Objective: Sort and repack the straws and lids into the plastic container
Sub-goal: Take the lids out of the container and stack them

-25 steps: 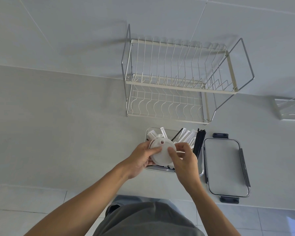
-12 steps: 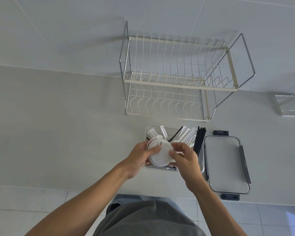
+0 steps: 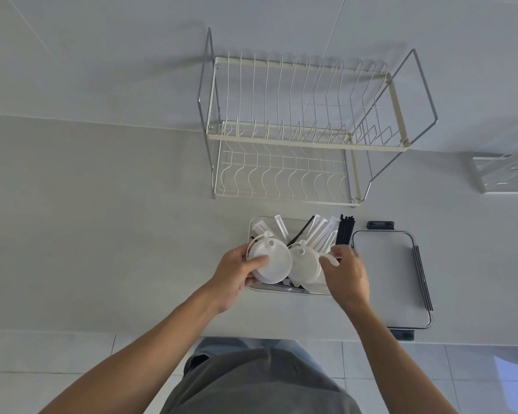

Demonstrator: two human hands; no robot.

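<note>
1. Split since 0.5 s ago: lids were one stack between both hands, now two side by side.
2. L hand [image 3: 235, 271] grips white lid stack [image 3: 271, 261], thumb on top.
3. R hand [image 3: 346, 271] fingers curled round second lid [image 3: 304, 264] w/ its tab.
4. Both over clear container [image 3: 253, 227]; wrapped straws [image 3: 322, 231] & black straws [image 3: 344, 231] inside, container's lid [image 3: 385, 279] just right.
</note>
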